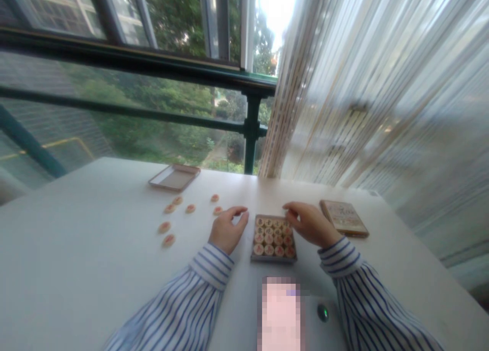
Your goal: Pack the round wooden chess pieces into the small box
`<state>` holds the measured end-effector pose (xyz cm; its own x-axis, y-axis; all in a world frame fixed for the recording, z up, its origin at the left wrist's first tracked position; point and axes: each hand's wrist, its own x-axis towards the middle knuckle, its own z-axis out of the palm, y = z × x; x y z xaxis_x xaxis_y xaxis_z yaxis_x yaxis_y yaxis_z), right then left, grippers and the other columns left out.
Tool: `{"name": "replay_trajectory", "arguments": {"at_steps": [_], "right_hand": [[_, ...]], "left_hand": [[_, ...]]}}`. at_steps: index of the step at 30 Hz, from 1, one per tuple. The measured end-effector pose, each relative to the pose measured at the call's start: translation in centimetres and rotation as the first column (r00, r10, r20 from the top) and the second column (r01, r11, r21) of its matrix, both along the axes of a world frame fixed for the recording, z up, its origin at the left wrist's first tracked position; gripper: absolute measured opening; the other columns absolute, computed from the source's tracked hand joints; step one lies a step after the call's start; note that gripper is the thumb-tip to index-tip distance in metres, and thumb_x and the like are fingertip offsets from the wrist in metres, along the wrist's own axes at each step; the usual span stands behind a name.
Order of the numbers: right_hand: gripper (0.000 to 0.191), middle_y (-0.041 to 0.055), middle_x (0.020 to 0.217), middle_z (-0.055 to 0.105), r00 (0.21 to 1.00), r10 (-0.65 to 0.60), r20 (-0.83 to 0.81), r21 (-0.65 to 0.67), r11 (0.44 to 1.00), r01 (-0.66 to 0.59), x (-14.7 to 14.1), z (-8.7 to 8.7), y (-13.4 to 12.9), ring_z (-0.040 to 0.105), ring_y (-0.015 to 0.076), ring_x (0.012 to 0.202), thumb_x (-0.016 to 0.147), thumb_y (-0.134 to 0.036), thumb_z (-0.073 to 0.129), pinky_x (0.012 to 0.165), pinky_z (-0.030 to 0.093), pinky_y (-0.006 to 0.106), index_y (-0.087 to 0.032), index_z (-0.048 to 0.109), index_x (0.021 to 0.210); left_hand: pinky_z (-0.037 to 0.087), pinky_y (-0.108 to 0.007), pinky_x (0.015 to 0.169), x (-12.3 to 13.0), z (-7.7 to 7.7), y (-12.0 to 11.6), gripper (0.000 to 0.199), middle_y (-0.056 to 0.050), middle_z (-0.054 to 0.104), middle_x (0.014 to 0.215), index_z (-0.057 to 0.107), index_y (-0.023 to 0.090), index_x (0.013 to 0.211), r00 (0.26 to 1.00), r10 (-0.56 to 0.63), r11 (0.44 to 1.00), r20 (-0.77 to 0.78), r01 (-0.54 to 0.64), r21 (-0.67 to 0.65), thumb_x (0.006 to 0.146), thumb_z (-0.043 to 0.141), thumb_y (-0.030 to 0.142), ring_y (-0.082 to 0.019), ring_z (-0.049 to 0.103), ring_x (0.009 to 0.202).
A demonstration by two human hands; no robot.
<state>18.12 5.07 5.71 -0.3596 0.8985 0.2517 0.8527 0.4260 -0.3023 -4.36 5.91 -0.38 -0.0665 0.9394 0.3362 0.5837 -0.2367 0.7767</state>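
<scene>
An open box (273, 260) packed with round xiangqi pieces (269, 237) sits on the white table between my hands. Some pieces bear red characters, others dark ones. My left hand (225, 231) is just left of the box, thumb and forefinger apart, with nothing visible between them. My right hand (311, 223) reaches over the box's far right corner, fingers bent and thumb apart. Whether its fingertips touch a piece there I cannot tell. Several loose xiangqi pieces (168, 240) lie scattered to the left, one of them (217, 211) right behind my left hand.
A shallow tray or lid (174, 178) lies at the table's far left edge. To the right is a flat patterned box (344, 218). Near me are a blurred-out pink shape (281, 315) and a small dark oval object with a green light (323, 313). Railing and string curtain border the table (95, 228).
</scene>
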Motion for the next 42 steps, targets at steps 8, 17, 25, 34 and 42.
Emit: {"name": "replay_trajectory", "arguments": {"at_steps": [8, 17, 25, 34, 42], "right_hand": [[0.03, 0.0048, 0.092, 0.065, 0.994, 0.032, 0.109, -0.011, 0.999, -0.031, -2.4, 1.9, 1.5, 0.057, 0.0154, 0.085, 0.081, -0.026, 0.04, 0.078, 0.039, 0.025, -0.018, 0.06, 0.102], [0.03, 0.0047, 0.098, 0.065, 0.978, 0.125, 0.166, -0.067, 0.991, -0.115, -6.3, 1.6, 4.3, 0.057, 0.0171, 0.091, 0.079, -0.024, 0.041, 0.081, 0.038, 0.026, -0.02, 0.061, 0.101], [0.031, 0.0053, 0.094, 0.065, 0.967, 0.195, 0.163, -0.115, 0.977, -0.177, -9.6, 0.5, 6.4, 0.058, 0.0166, 0.085, 0.079, -0.024, 0.041, 0.075, 0.04, 0.025, -0.019, 0.061, 0.102], [0.033, 0.0061, 0.098, 0.065, 0.964, 0.2, 0.175, -0.15, 0.973, -0.175, -11.6, -1.1, 7.8, 0.057, 0.017, 0.091, 0.078, -0.024, 0.041, 0.079, 0.04, 0.026, -0.019, 0.06, 0.104], [0.033, 0.0057, 0.098, 0.065, 0.964, 0.198, 0.18, -0.162, 0.972, -0.169, -12.0, -2.0, 8.4, 0.057, 0.0178, 0.091, 0.077, -0.024, 0.041, 0.077, 0.04, 0.026, -0.02, 0.061, 0.104]], "left_hand": [[0.047, -0.03, 0.077, -3.1, 1.6, 1.5, 0.035, -0.004, 0.066, 0.088, 0.063, 0.019, 0.095, 0.996, 0.074, 0.996, -0.059, -0.07, 0.057, 0.074, 0.048, 0.043, -0.017, 0.06, 0.081], [0.044, -0.031, 0.08, -6.9, 1.5, 3.1, 0.033, -0.004, 0.065, 0.095, 0.062, 0.021, 0.097, 0.957, 0.142, 0.989, -0.254, -0.127, 0.074, 0.072, 0.05, 0.039, -0.02, 0.057, 0.09], [0.043, -0.03, 0.08, -8.3, 1.1, 4.7, 0.032, -0.007, 0.065, 0.1, 0.061, 0.019, 0.097, 0.895, 0.143, 0.99, -0.422, -0.137, 0.044, 0.074, 0.047, 0.036, -0.021, 0.058, 0.089], [0.042, -0.032, 0.081, -8.7, 0.3, 7.0, 0.033, -0.008, 0.066, 0.097, 0.061, 0.021, 0.1, 0.831, 0.123, 0.992, -0.542, -0.122, 0.038, 0.077, 0.044, 0.036, -0.023, 0.058, 0.09], [0.043, -0.032, 0.073, -8.7, 0.0, 7.9, 0.038, -0.01, 0.066, 0.087, 0.06, 0.023, 0.105, 0.768, 0.127, 0.981, -0.628, -0.191, -0.035, 0.076, 0.043, 0.04, -0.023, 0.059, 0.083]]}}
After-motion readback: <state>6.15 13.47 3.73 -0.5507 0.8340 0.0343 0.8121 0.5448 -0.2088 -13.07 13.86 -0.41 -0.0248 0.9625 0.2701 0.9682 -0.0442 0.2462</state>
